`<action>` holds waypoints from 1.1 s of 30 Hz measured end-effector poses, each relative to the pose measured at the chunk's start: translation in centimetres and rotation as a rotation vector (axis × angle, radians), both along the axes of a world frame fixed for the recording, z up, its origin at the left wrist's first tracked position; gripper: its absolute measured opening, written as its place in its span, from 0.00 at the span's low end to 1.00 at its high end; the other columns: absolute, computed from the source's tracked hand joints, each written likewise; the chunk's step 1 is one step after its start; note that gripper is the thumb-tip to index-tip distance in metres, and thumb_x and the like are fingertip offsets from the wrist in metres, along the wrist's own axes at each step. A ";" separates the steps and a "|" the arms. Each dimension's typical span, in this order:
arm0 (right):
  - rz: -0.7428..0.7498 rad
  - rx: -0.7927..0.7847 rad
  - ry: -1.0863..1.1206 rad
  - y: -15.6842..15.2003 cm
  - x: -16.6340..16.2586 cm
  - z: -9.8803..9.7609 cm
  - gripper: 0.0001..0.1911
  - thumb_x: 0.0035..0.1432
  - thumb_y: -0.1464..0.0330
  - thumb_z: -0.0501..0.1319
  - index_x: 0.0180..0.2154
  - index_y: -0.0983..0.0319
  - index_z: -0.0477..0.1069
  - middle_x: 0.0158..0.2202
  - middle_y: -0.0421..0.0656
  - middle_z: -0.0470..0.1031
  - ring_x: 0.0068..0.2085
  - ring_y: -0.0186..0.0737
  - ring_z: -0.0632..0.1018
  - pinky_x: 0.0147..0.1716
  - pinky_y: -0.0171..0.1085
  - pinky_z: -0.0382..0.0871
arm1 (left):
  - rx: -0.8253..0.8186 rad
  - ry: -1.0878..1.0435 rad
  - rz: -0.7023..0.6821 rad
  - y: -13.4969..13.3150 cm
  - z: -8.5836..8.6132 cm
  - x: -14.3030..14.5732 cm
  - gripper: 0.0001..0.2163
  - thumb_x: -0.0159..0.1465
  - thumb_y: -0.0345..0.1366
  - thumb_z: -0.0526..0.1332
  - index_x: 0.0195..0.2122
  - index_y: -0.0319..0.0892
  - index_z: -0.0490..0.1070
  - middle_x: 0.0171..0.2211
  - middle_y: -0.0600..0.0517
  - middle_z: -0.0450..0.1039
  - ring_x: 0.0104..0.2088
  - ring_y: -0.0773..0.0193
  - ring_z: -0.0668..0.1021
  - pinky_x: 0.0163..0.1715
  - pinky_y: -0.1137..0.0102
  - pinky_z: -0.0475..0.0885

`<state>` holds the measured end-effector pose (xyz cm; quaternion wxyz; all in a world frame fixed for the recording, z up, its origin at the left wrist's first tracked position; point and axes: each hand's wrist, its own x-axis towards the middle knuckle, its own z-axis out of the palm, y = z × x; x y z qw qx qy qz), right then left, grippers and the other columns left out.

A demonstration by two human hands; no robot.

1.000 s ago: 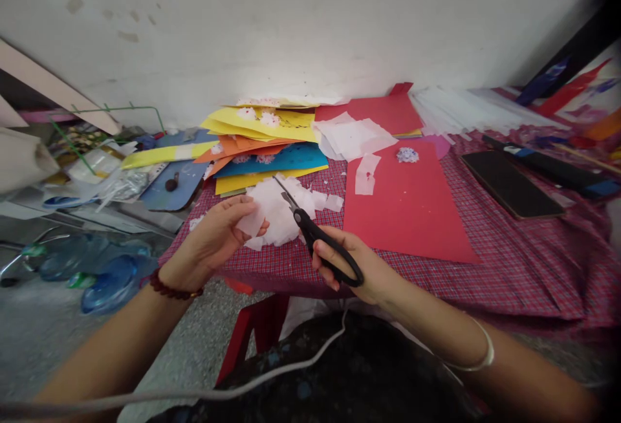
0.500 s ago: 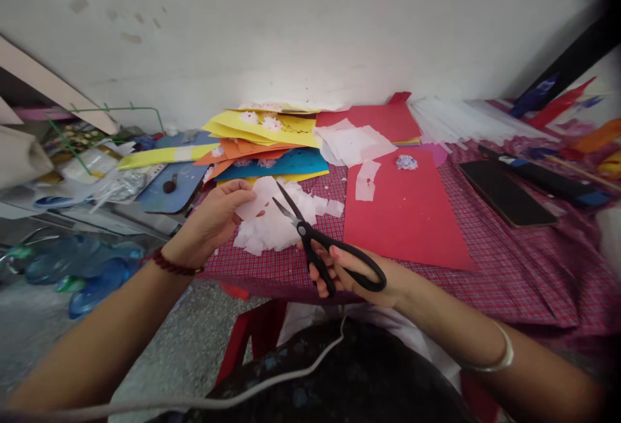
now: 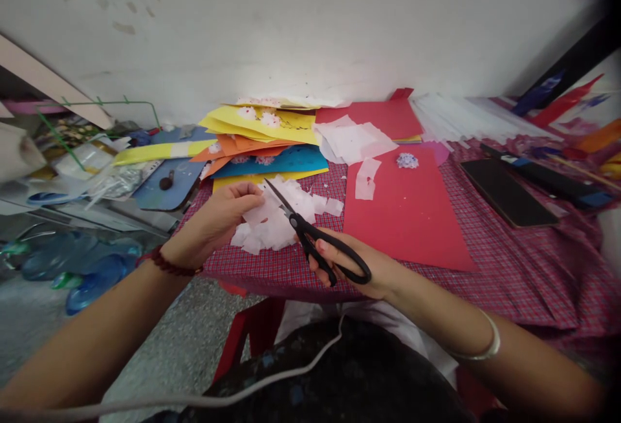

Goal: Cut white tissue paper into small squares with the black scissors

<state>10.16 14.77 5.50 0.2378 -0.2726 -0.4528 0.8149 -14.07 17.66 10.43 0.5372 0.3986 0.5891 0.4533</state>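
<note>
While a thin white paper piece [image 3: 256, 212] sits pinched between thumb and fingers of the bare left grip [image 3: 220, 219], the bare right grip [image 3: 342, 260] is wrapped around the handles of black-handled scissors with long metal blades [image 3: 301, 228], above a red-checked, cloth-covered desk [image 3: 281, 275]. The piece hangs over a loose heap of white paper scraps [image 3: 276, 232], near the blades, which point away and leftward; whether they have bitten into it cannot be told from this angle. A clean cut would seem to call for paper drawn gently taut, the blades meeting it squarely and well back toward the pivot, and the left fingertips clear of the line, since the upper blade's tip lies close to them. Material so flimsy may fold between the blades rather than part, making one slow, full stroke likely wiser than hurried snips. Lifting slightly off the heap should spare the loose scraps beneath.
</note>
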 end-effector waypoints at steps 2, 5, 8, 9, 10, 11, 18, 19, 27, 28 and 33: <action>-0.017 0.022 -0.016 0.1 -0.1 0.1 0.34 0.50 0.41 0.70 0.41 0.62 0.68 0.28 0.36 0.70 0.22 0.27 0.69 0.20 0.31 0.60 | -0.001 -0.009 0.012 0.1 0.2 0.2 0.07 0.50 0.30 0.71 0.25 0.41 0.73 0.23 0.51 0.73 0.20 0.66 0.74 0.19 0.72 0.71; -0.032 0.018 -0.035 0.4 -0.1 0.2 0.33 0.51 0.42 0.70 0.41 0.63 0.68 0.26 0.35 0.69 0.19 0.25 0.66 0.16 0.32 0.53 | -0.006 -0.075 0.055 -0.1 0.7 0.3 0.08 0.48 0.29 0.72 0.28 0.41 0.74 0.29 0.52 0.75 0.24 0.66 0.76 0.24 0.69 0.77; -0.030 0.000 -0.038 0.5 0.0 0.1 0.32 0.52 0.42 0.70 0.40 0.62 0.67 0.26 0.35 0.70 0.19 0.26 0.66 0.17 0.32 0.52 | -0.038 -0.126 0.050 -0.4 1.1 0.1 0.15 0.47 0.27 0.73 0.37 0.41 0.76 0.35 0.51 0.77 0.26 0.67 0.77 0.26 0.68 0.79; -0.027 -0.004 -0.032 0.5 0.1 0.0 0.32 0.51 0.42 0.70 0.40 0.62 0.67 0.27 0.36 0.70 0.20 0.26 0.67 0.18 0.32 0.53 | -0.042 -0.124 0.044 -0.6 1.2 0.0 0.17 0.47 0.26 0.73 0.38 0.40 0.75 0.35 0.51 0.77 0.25 0.67 0.77 0.25 0.70 0.78; -0.021 -0.009 -0.024 0.5 0.1 -0.1 0.33 0.51 0.41 0.69 0.40 0.62 0.67 0.28 0.37 0.71 0.22 0.27 0.69 0.19 0.32 0.55 | -0.038 -0.117 0.045 -0.7 1.2 -0.2 0.18 0.47 0.25 0.73 0.40 0.40 0.75 0.34 0.50 0.77 0.25 0.68 0.76 0.24 0.71 0.77; -0.013 -0.016 -0.014 0.5 0.2 -0.3 0.34 0.51 0.40 0.69 0.41 0.62 0.68 0.30 0.38 0.72 0.23 0.28 0.71 0.20 0.32 0.56 | -0.023 -0.109 0.056 -0.7 1.2 -0.3 0.19 0.47 0.25 0.72 0.40 0.40 0.75 0.34 0.50 0.77 0.24 0.68 0.76 0.23 0.72 0.75; 0.044 -0.068 0.055 0.2 0.5 -1.0 0.32 0.52 0.42 0.70 0.41 0.62 0.68 0.34 0.41 0.74 0.31 0.33 0.74 0.31 0.35 0.67 | 0.153 -0.093 0.186 -0.1 1.6 -0.5 0.17 0.49 0.22 0.70 0.40 0.41 0.74 0.28 0.53 0.75 0.23 0.68 0.75 0.26 0.72 0.73; 0.052 -0.059 0.047 0.1 0.5 -0.9 0.32 0.52 0.42 0.70 0.41 0.61 0.67 0.34 0.41 0.74 0.31 0.33 0.74 0.31 0.35 0.67 | 0.169 -0.097 0.189 0.0 1.6 -0.4 0.17 0.49 0.22 0.70 0.39 0.42 0.75 0.27 0.54 0.74 0.23 0.68 0.74 0.26 0.71 0.73; 0.031 0.058 -0.029 0.1 -0.3 0.6 0.32 0.52 0.42 0.70 0.39 0.62 0.67 0.31 0.38 0.71 0.28 0.29 0.71 0.26 0.33 0.63 | 0.114 -0.088 0.113 0.2 0.8 1.0 0.16 0.49 0.23 0.72 0.38 0.41 0.76 0.29 0.52 0.76 0.22 0.69 0.73 0.24 0.72 0.71; 0.023 0.062 -0.029 0.1 -0.4 0.7 0.32 0.51 0.42 0.70 0.39 0.62 0.67 0.31 0.38 0.70 0.27 0.28 0.71 0.25 0.32 0.62 | 0.110 -0.085 0.103 0.2 0.8 1.1 0.16 0.49 0.23 0.72 0.38 0.41 0.76 0.28 0.53 0.75 0.22 0.69 0.72 0.23 0.73 0.70; -0.009 0.052 -0.020 0.5 -0.9 0.6 0.31 0.53 0.44 0.70 0.42 0.63 0.69 0.27 0.35 0.70 0.20 0.25 0.67 0.18 0.31 0.56 | 0.106 -0.068 0.109 0.4 0.8 1.1 0.18 0.46 0.23 0.72 0.39 0.40 0.76 0.28 0.53 0.75 0.23 0.68 0.73 0.24 0.72 0.69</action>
